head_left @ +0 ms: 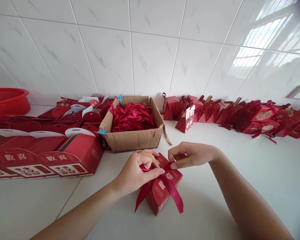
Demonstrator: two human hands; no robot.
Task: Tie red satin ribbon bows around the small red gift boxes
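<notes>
In front of me a small red gift box with pale characters lies on the white surface. A dark red ribbon is looped on its top, with two loose tails hanging toward me. My left hand is closed, thumb and fingers pinching the ribbon over the left side of the box. On the other side my right hand also pinches the ribbon, near the box's right edge. The fingers partly cover the knot, so how it is tied cannot be made out.
Behind the gift box stands an open cardboard box full of red ribbons. Red handled boxes line the left, near a red basin. Several finished-looking boxes stand along the tiled wall at right.
</notes>
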